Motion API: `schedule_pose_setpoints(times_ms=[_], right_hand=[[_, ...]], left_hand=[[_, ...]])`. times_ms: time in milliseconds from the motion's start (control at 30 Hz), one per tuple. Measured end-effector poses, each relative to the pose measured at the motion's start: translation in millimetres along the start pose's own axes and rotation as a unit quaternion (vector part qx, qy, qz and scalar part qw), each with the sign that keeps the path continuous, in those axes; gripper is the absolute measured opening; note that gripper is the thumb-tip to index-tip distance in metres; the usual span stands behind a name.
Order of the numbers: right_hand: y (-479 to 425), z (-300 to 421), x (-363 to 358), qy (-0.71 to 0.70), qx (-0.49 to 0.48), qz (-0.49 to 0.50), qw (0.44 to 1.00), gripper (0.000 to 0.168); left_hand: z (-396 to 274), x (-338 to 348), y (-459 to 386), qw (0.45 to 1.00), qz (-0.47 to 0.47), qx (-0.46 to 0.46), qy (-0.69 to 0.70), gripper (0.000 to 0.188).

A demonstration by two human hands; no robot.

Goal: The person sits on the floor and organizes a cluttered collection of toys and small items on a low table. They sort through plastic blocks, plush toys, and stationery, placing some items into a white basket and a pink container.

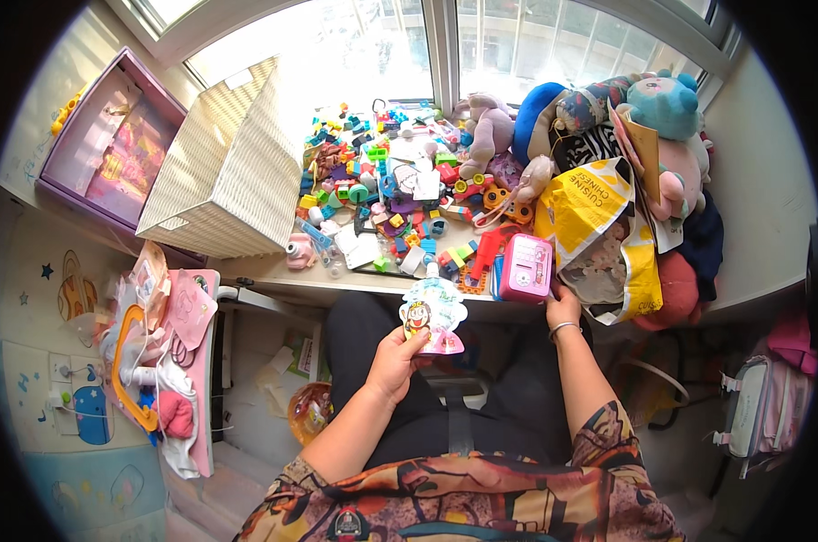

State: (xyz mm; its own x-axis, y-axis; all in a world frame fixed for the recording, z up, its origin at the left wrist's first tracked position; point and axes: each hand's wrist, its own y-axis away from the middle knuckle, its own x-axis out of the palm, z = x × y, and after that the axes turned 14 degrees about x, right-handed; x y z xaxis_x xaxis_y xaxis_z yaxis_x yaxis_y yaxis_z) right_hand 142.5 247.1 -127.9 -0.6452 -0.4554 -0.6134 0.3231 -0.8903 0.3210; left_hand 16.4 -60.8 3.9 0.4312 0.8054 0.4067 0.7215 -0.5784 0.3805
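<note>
Above my lap, my left hand (pixel 397 362) grips the lower part of a spouted drink pouch (pixel 433 311) with a cartoon monkey printed on it. My right hand (pixel 563 308), with a bracelet at the wrist, is at the sill's front edge beside a pink toy box (pixel 527 268); its fingers are partly hidden, so whether it holds anything is unclear. A red toy piece (pixel 487 249) lies just left of the pink box. Behind the pouch, mixed building blocks (pixel 455 256) and small toys are spread over the window sill.
A striped fabric storage box (pixel 246 183) and an open purple box (pixel 63 159) stand at the left. At the right are a yellow and white bag (pixel 588 203), a blue plush toy (pixel 663 105) and other stuffed toys. A pink table (pixel 209 400) holding clutter is at lower left.
</note>
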Motion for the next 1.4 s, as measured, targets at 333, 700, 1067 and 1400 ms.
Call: schedule_pose_setpoints(times_ms=[333,700,1067,1400], right_hand=[[56.4,6.3,-32.1,-0.174,0.199,0.125,0.956,0.020],[68.7,-50.7,-25.1,-0.059,-0.035,0.074,0.995,0.024],[70.9,-40.2,-24.9,-0.141,0.009,0.127,0.982,0.025],[47.0,-78.1,-17.0,-0.055,-0.053,0.062,0.995,0.024]], left_hand=[[-33.0,-44.2,-28.4,0.986,-0.092,0.135,0.030,0.010],[-71.2,-116.2,-8.7,0.950,-0.210,0.231,0.017,0.010],[-155.3,-151.0,86.6,0.865,-0.279,0.409,-0.084,0.016],[-194.5,-232.9,103.8,0.481,-0.493,0.279,-0.669,0.049]])
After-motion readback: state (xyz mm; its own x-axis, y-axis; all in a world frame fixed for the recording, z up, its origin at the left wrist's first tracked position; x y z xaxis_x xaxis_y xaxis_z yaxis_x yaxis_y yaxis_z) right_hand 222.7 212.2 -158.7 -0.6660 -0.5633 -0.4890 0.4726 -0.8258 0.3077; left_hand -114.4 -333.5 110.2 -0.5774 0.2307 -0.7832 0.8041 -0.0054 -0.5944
